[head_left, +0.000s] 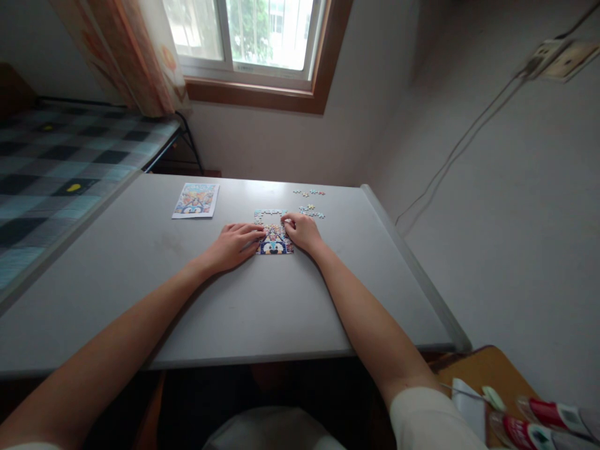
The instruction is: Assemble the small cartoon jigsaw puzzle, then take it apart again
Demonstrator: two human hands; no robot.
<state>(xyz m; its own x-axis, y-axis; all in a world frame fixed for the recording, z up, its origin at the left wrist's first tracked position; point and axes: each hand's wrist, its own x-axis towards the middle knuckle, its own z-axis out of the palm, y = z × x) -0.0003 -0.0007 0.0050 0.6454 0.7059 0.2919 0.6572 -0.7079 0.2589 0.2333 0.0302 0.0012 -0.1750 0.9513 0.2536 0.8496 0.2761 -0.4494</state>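
A partly assembled jigsaw puzzle (pixel 274 247) lies flat on the grey-white table (pixel 225 319), with a gap inside its upper part. My left hand (pixel 234 245) rests at the puzzle's left edge, its fingers stretched out and no piece visible in it. At the upper right edge, my right hand (pixel 302 231) has its thumb and fingers bent together over the puzzle; anything between the fingertips is too small to make out. Loose puzzle pieces (pixel 311 207) are scattered beyond the right hand. A printed picture sheet (pixel 195 200) lies at the back left.
Behind the table are a wall and a window (pixel 267 31). A bed (pixel 70 150) with a checked cover stands left. At the lower right, a wooden stool (pixel 492 362) bears bottles (pixel 529 431) and a white object. Cables hang along the right wall.
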